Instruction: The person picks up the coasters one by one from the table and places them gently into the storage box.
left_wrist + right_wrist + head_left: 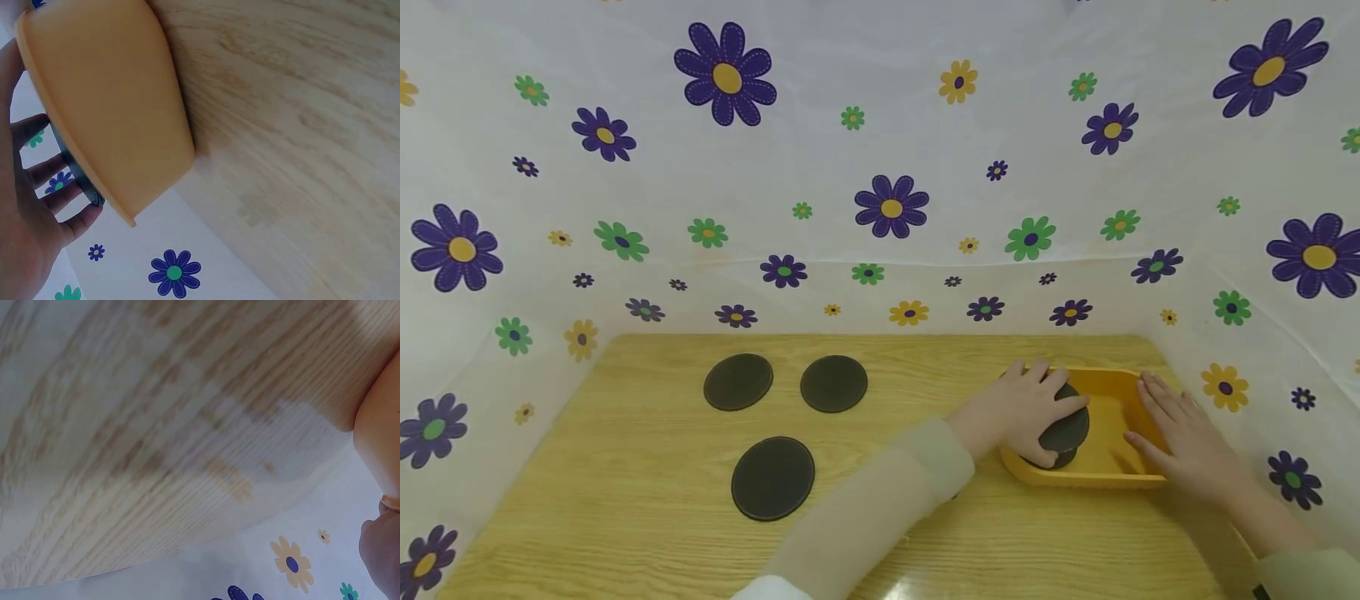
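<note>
In the head view my left hand reaches over the left part of a yellow plastic bin. Its spread fingers and thumb grip a round black coaster by the edges. Part of another dark disc shows below that coaster inside the bin. The left wrist view has the fingers of the left hand on the coaster's edge, at the bin's rim. My right hand rests on the bin's right rim with fingers extended, the thumb reaching inside.
Three more black coasters lie flat on the wooden table: one at the back left, another beside it, and one nearer the front. A white flower-print sheet surrounds the table at the back and sides.
</note>
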{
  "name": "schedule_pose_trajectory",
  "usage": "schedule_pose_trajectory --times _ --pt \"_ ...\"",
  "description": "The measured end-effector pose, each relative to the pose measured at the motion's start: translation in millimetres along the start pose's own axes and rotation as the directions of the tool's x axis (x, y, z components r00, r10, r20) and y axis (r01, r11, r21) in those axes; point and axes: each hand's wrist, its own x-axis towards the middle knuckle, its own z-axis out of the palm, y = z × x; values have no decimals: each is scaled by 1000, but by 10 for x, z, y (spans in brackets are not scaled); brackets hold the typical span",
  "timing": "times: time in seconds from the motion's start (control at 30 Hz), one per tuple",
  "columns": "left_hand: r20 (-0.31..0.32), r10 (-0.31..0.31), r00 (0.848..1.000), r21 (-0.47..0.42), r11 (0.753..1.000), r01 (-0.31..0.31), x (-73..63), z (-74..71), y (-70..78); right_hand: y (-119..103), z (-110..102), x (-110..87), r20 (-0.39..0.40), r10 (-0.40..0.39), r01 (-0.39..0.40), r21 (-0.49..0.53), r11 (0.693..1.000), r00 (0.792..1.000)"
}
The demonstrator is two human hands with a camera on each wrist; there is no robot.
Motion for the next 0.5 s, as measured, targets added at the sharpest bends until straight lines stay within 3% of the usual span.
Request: schedule_pose_trajectory --times 0.5 --pt "68 -21 997 -41 999 24 47 151 27 25 9 0 -10 -9 9 -4 1000 1000"
